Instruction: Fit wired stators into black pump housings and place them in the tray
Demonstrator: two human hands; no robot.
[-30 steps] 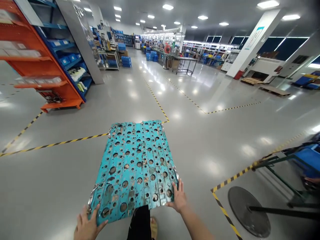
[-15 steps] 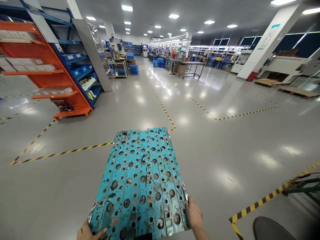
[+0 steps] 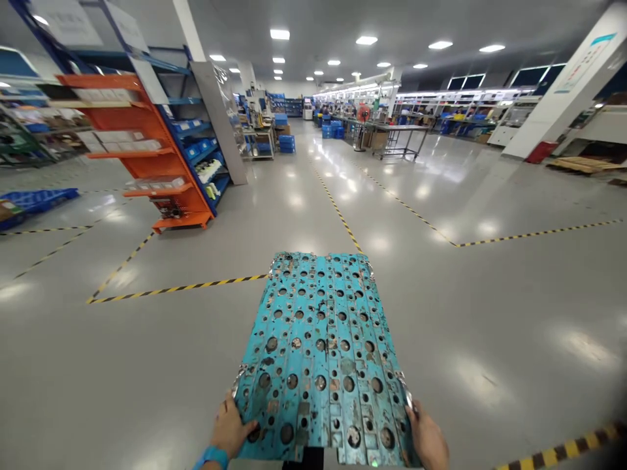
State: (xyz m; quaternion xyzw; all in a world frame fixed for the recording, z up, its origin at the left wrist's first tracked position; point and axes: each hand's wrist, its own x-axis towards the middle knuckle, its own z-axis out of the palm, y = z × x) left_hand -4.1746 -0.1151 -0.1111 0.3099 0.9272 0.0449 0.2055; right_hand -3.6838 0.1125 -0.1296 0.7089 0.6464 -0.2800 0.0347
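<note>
In front of me is a large turquoise panel (image 3: 313, 365), full of round holes, with worn and stained paint. Shiny silver pieces sit at its corners and along its sides. My left hand (image 3: 229, 427) is closed on its near left edge, thumb lying over the top face, with a blue band on the wrist. On the near right edge my right hand (image 3: 427, 436) grips the side, fingers partly hidden below. What supports the panel from beneath is hidden.
An orange shelf unit (image 3: 147, 156) with white boxes stands left, beside blue shelving (image 3: 200, 140). Yellow-black tape (image 3: 176, 289) marks the grey floor. Ahead are a metal table (image 3: 399, 130), blue crates (image 3: 333, 129) and a red fan (image 3: 363, 114). A white pillar (image 3: 553, 98) rises at right.
The view has swung left, so the shelves and floor lines have shifted right in the picture. The panel now appears further right, with both hands still on its sides.
</note>
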